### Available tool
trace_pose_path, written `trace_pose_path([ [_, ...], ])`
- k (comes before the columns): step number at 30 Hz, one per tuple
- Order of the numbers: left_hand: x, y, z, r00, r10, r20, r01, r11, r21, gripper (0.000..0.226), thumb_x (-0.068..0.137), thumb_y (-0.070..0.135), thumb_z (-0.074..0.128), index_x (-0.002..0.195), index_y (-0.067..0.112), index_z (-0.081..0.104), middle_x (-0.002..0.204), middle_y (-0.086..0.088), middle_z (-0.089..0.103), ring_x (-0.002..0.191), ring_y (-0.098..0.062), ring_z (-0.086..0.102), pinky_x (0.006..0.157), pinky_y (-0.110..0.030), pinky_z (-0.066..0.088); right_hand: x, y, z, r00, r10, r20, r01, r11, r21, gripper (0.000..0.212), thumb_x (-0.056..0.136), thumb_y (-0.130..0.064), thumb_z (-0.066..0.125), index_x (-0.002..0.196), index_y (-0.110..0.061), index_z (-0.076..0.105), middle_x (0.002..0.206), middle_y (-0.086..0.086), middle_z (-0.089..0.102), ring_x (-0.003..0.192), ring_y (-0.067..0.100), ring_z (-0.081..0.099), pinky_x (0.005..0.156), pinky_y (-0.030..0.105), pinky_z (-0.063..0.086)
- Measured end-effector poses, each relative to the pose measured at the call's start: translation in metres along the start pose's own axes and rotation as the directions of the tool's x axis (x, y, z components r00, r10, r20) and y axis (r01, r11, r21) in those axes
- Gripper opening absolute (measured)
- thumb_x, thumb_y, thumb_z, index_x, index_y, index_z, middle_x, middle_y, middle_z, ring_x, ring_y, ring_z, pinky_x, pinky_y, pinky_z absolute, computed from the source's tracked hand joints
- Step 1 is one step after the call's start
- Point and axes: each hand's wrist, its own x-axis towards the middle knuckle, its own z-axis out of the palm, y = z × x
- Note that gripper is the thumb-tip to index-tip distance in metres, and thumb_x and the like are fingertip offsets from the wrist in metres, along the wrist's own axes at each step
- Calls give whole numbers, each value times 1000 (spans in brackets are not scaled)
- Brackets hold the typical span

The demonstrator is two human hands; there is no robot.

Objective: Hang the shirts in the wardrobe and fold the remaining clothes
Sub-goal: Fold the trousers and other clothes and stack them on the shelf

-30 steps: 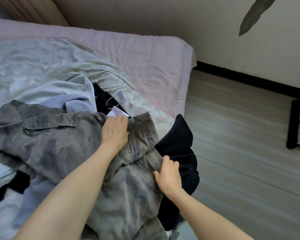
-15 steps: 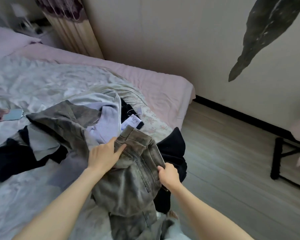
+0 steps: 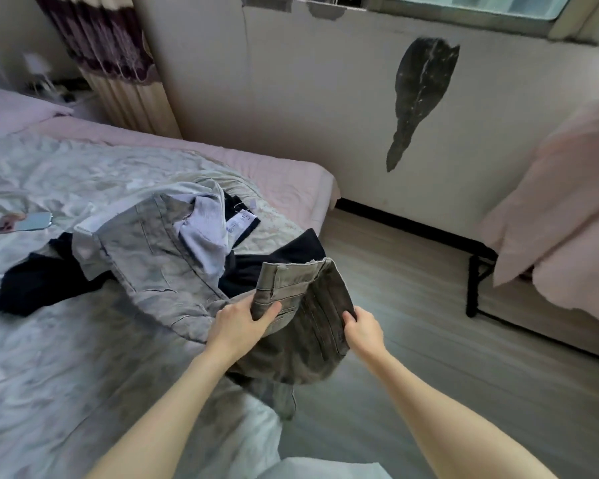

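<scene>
Head view shows a pair of grey camouflage trousers (image 3: 173, 267) near the middle of the frame, held up at the waist end over the edge of the bed (image 3: 49, 357). The fabric is a washed grey-green with blotchy darker patches, stitched seams and a flap pocket; the waistband (image 3: 291, 271) stands raised and curled over, with belt loops and a paler inner face showing. One part of the trousers lies spread flat on the bed toward the centre left, while the darker part hangs down from the hands toward the floor (image 3: 412, 340) at lower centre.

The left hand (image 3: 242, 323) grips the trousers just below the waistband, thumb on top and fingers tucked under the cloth. The right hand (image 3: 362, 328) pinches the opposite side edge of the same garment, fingers curled round the seam.

Under and behind the trousers, a pale lilac garment (image 3: 204, 233) pokes out at centre, touching a black garment (image 3: 274, 257) that carries a white tag (image 3: 241, 223). Another dark piece of clothing (image 3: 35, 285) lies at the left, partly beneath the trousers. A phone (image 3: 25, 221) rests on the grey quilt at the far left, well apart from the pile.

A curtain (image 3: 115, 57) hangs at upper left, and pink bedding (image 3: 567, 202) drapes over a black frame at the right edge.
</scene>
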Motion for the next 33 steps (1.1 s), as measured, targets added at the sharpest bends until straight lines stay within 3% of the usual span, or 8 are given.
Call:
trace_pose_path([
  [6,-69,61,31,993,38,112,-13,976,-217,36,87,53,53,98,23,69,99,2,70,100,-21,60,89,-37,47,-64,76,-76,988,34,-153,-44,997,-65,24,97,-23,38,100,-12,58,106,12,64,102,35,55,76,35,39],
  [11,-148,158,82,959,172,224,-64,905,-421,19,87,42,60,82,26,69,87,7,71,93,-17,63,79,-31,46,-143,185,-163,927,137,-349,-123,990,61,23,97,-24,40,101,-10,58,107,13,63,102,36,54,76,35,38],
  [14,-203,224,118,913,282,296,-120,877,-466,35,88,39,60,80,7,70,84,-11,71,83,-27,64,78,-39,48,-201,247,-213,849,239,-471,-170,968,185,22,96,-24,45,88,-10,60,95,14,63,96,37,55,73,35,37],
  [18,-256,293,149,857,389,338,-206,860,-467,37,90,33,59,63,8,56,56,0,50,56,-18,44,58,-31,32,-264,308,-260,684,382,-622,-107,896,432,25,93,-20,53,70,-13,57,76,12,60,83,31,52,68,34,36],
  [24,-291,370,152,835,434,337,-83,707,-703,26,91,28,59,84,3,67,81,-8,63,76,-19,55,75,-29,41,-338,346,-346,337,484,-808,203,801,564,14,83,-25,68,83,-12,63,73,-1,59,75,19,53,62,27,34],
  [27,-301,396,153,800,476,366,-46,656,-754,21,90,30,59,80,14,67,80,-2,68,78,-17,62,81,-30,46,-363,355,-363,333,481,-811,334,744,579,18,83,-21,69,94,-14,57,92,2,61,86,18,55,77,29,42],
  [29,-308,407,154,766,514,386,-38,636,-771,20,90,29,59,79,15,67,74,1,70,76,-17,63,82,-32,48,-377,366,-361,369,518,-772,285,727,624,18,85,-20,67,97,-11,57,94,4,60,91,25,57,80,29,40],
  [33,-312,412,154,745,522,414,-14,633,-774,28,88,30,62,97,4,66,92,-13,70,88,-28,65,91,-40,50,-388,374,-347,287,615,-734,135,733,667,30,93,-23,55,106,4,60,105,21,64,101,37,58,77,30,36],
])
